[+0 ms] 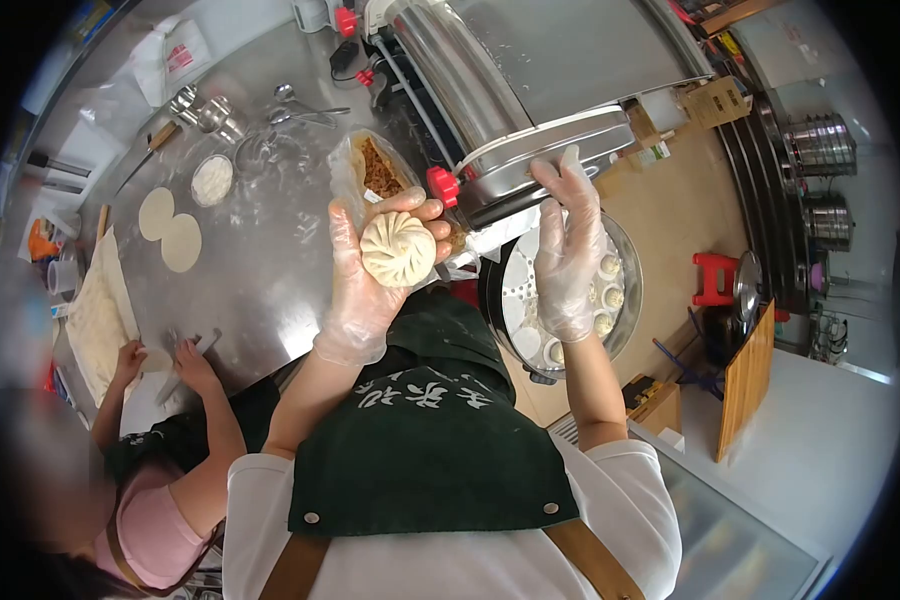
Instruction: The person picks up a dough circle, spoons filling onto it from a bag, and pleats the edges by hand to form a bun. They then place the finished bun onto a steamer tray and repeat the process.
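On the palm of my left hand (pixel 370 270), which wears a clear plastic glove, rests a round white bun (pixel 398 249) with pleats twisted to its centre. The fingers curl around its far side. My right hand (pixel 570 245), also gloved, is raised above the steamer, fingers apart and holding nothing. Below it, partly hidden, the round steamer pan (pixel 628 300) holds white paper discs and several small buns (pixel 612 298). Just beyond my left hand lies a bag of brown filling (pixel 378 170).
A metal roller machine (pixel 460 75) stands ahead. On the steel table (pixel 270 270) at left are flat dough rounds (pixel 181 243), a bowl of flour (pixel 212 180) and a knife (pixel 148 157). A co-worker's hands (pixel 198 365) handle dough at lower left.
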Demonstrator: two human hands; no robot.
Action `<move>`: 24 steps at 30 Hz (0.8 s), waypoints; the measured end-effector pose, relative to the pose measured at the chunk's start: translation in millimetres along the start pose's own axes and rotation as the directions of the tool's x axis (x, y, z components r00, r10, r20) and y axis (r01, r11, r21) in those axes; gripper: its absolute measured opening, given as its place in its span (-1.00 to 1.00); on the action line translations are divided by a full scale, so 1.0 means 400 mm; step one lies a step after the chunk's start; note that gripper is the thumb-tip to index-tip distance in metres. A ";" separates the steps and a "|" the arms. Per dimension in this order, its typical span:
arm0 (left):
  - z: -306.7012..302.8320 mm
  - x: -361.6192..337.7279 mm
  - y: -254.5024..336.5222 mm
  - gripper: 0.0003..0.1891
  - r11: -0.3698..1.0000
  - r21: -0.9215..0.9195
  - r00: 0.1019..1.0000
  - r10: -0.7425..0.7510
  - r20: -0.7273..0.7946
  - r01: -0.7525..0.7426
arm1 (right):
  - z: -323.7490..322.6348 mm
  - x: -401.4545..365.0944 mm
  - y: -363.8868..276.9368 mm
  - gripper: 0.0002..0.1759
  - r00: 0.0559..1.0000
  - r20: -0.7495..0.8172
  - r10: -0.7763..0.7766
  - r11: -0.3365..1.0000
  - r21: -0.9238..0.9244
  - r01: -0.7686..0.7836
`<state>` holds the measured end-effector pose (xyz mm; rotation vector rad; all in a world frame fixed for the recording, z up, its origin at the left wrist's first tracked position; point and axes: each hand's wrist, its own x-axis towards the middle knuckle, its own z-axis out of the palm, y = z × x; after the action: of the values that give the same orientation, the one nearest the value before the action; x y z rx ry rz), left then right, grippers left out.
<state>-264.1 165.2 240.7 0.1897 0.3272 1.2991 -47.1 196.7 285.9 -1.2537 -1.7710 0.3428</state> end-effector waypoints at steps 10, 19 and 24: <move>0.015 -0.002 -0.052 -0.14 0.992 -0.075 0.995 0.102 0.012 -0.101 | -0.030 -0.001 -0.157 -0.56 0.922 0.263 0.283 0.725 0.571 -0.386; 0.062 -0.062 -0.023 -0.13 0.990 -0.096 0.989 0.113 0.100 -0.103 | 0.042 -0.089 -0.217 -0.53 0.946 0.315 -0.075 0.859 0.502 -0.100; 0.041 -0.128 0.029 -0.12 0.987 -0.125 0.994 0.106 0.011 -0.104 | 0.082 -0.114 -0.281 -0.42 0.896 0.227 -0.383 0.923 0.060 0.379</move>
<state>-281.0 119.5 266.4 0.1139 0.2233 1.4166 -137.8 116.5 318.9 -0.8510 -2.1638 0.2828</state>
